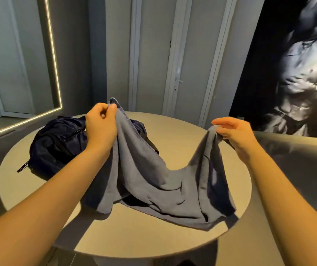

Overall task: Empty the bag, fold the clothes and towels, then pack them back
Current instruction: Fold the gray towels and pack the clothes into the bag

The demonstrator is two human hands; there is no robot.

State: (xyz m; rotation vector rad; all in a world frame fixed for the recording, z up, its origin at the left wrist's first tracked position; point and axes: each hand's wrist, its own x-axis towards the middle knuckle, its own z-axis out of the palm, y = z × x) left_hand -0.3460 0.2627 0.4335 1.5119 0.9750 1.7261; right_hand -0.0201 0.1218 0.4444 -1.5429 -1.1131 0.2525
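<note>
A grey towel [153, 181] hangs between my two hands above the round table [134, 237], and its lower part sags onto the tabletop in loose folds. My left hand [101, 124] pinches one upper corner of the towel, raised above the bag. My right hand [234, 131] grips the other upper edge, out to the right and a bit lower. A dark navy bag [57, 143] lies crumpled at the back left of the table, with a zip pull at its near left end. Part of the bag is hidden behind my left hand and the towel.
The table is small and round, and its edge runs close around the towel and bag. A mirror with a lit frame [55, 60] leans on the left wall. Grey doors [173, 54] stand behind the table, and a dark wall picture [297, 73] fills the right.
</note>
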